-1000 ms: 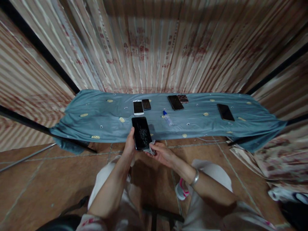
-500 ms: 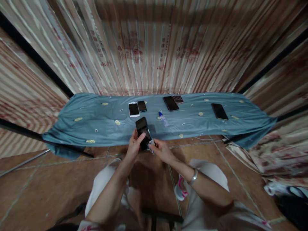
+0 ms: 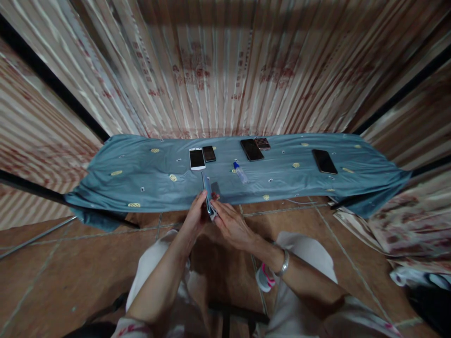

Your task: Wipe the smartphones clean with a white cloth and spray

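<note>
My left hand (image 3: 196, 211) is closed around a smartphone (image 3: 206, 190), which is turned so that its thin side edge faces me. Against the phone's right-hand face, my right hand (image 3: 234, 225) presses with its fingers bent. A small crumpled pale cloth (image 3: 213, 216) shows partly under those fingers; most of it is hidden. Just beyond the phone lie a white smartphone (image 3: 197, 159) and a small dark phone (image 3: 209, 153) side by side. To the right, a clear bottle with a blue cap (image 3: 241, 172) lies on its side.
A blue patterned cloth (image 3: 158, 188) covers the narrow table. A large black phone (image 3: 251, 149), a small dark patterned flat item (image 3: 262, 143) and another black phone (image 3: 324, 161) lie farther right. Black frame poles (image 3: 52, 80) and curtains (image 3: 197, 70) surround the table.
The phone has been turned from screen facing up to edge-on. My right hand has moved left, from the phone's lower corner onto its right-hand face.
</note>
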A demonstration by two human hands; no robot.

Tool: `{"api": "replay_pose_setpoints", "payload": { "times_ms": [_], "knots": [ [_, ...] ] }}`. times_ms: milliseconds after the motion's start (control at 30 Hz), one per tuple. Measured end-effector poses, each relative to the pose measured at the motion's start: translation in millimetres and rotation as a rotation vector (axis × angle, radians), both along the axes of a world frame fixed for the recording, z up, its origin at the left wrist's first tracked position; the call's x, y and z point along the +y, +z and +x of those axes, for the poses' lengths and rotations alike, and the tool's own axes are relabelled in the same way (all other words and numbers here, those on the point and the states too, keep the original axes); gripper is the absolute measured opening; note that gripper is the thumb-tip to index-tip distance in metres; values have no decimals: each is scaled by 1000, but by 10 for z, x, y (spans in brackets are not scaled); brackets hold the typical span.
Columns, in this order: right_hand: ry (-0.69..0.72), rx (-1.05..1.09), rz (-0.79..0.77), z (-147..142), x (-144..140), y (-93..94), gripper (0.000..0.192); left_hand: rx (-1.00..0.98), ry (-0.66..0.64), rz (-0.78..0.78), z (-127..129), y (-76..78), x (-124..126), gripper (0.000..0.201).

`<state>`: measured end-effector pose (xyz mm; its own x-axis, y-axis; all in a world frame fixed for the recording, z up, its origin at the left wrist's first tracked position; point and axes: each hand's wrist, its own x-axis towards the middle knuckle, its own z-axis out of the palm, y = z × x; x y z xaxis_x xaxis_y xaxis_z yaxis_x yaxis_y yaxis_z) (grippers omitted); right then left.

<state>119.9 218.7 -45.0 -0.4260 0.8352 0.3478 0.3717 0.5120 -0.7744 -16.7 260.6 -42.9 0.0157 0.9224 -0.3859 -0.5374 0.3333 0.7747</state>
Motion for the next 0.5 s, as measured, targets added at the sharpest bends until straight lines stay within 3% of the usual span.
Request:
{"api": "replay_pose_setpoints", "payload": {
  "times_ms": [133, 333, 500],
  "knots": [
    [4, -27, 67, 14, -4, 27, 54, -109, -134, -100, -3, 28, -31, 43],
    [-56, -5, 33, 128, 183, 66, 50, -152, -115, -98, 111, 40, -151, 27],
    [-196, 105, 2, 213, 350, 107, 47, -154, -202, -114, 213, 65, -258, 27]
  ]
}}
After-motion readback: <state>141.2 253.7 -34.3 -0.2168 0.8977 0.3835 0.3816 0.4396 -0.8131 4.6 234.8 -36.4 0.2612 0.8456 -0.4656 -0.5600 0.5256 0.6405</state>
